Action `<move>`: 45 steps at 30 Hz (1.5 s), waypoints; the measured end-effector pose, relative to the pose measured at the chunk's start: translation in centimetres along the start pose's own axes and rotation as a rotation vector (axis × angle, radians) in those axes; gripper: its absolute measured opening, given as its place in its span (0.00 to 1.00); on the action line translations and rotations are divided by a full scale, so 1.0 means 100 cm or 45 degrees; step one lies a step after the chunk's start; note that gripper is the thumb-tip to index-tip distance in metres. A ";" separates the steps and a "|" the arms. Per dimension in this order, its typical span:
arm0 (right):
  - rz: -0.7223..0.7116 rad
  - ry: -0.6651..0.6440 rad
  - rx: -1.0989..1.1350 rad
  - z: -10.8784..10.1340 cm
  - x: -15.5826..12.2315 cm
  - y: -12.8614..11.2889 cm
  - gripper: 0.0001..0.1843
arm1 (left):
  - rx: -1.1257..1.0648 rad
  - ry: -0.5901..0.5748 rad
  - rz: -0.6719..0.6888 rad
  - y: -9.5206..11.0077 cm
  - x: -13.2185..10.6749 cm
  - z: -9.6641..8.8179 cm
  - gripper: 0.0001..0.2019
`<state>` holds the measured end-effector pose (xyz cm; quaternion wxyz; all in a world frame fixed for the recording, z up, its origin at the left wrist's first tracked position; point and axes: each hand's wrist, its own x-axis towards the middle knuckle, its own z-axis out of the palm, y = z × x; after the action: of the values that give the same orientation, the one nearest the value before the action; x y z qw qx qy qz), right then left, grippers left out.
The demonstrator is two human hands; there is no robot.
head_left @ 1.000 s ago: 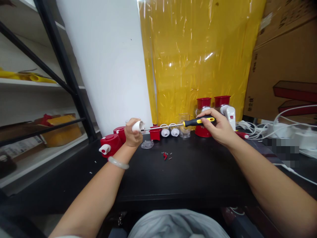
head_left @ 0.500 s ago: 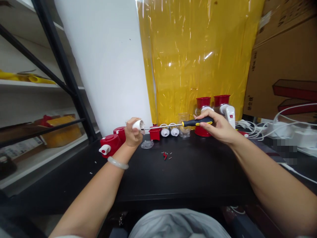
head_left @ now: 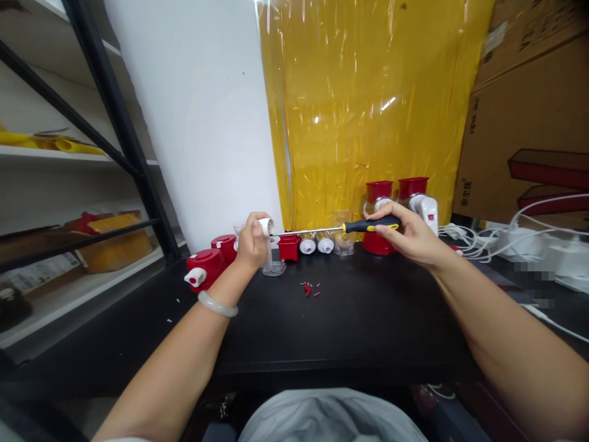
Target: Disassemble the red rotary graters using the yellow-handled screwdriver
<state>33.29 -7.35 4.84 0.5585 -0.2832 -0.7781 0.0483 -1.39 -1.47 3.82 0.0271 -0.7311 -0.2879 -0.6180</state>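
My left hand (head_left: 251, 244) is closed around a small white round part (head_left: 265, 226), held above the black table (head_left: 350, 331). My right hand (head_left: 407, 236) grips the black and yellow handle of a screwdriver (head_left: 368, 226). Its long metal shaft runs left and the tip meets the open end of the white part. A pale bangle sits on my left wrist. Below the shaft, a few small screws and a red bit (head_left: 309, 288) lie loose on the table.
Red and white appliance parts (head_left: 205, 267) lie at the table's back left, with a red box, two white caps (head_left: 316, 244) and a clear cup (head_left: 343, 239) along the yellow sheet. Red-topped units (head_left: 416, 196) stand behind my right hand. White cables (head_left: 510, 242) lie right; shelving stands left.
My left hand has shifted a little right and up with the white part. The screwdriver moved with it, its tip staying at the part's opening.
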 end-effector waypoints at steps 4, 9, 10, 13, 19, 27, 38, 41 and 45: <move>-0.005 -0.004 -0.004 -0.002 0.001 0.002 0.16 | -0.008 -0.116 -0.110 0.001 0.001 0.000 0.21; 0.025 -0.028 0.030 -0.003 0.002 0.007 0.16 | -0.050 -0.238 -0.290 -0.001 0.000 0.005 0.20; 0.047 -0.025 0.027 -0.002 0.002 0.009 0.17 | -0.073 -0.240 -0.346 -0.001 0.000 0.007 0.20; 0.173 0.029 0.071 0.002 0.005 0.020 0.21 | -0.069 -0.237 -0.437 -0.002 -0.002 0.011 0.21; 0.818 -0.125 0.112 0.011 0.003 0.049 0.38 | 0.359 -0.264 -0.236 0.009 -0.011 0.015 0.20; 0.925 -0.068 -0.067 0.021 -0.002 0.071 0.31 | 0.464 -0.301 -0.187 0.011 -0.017 0.022 0.19; 0.525 0.040 -0.340 0.020 0.004 0.041 0.32 | 0.292 -0.264 -0.238 -0.003 -0.008 0.016 0.18; 0.430 0.085 -0.392 0.019 0.003 0.036 0.32 | 0.271 -0.284 -0.264 -0.004 -0.007 0.016 0.19; 0.290 0.124 -0.486 0.017 0.001 0.029 0.29 | 0.187 -0.331 -0.349 -0.005 -0.006 0.018 0.20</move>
<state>32.90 -4.52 3.15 0.5227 -0.4717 -0.7083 -0.0509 -0.09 -0.58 2.69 -0.0414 -0.7547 -0.4301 -0.4937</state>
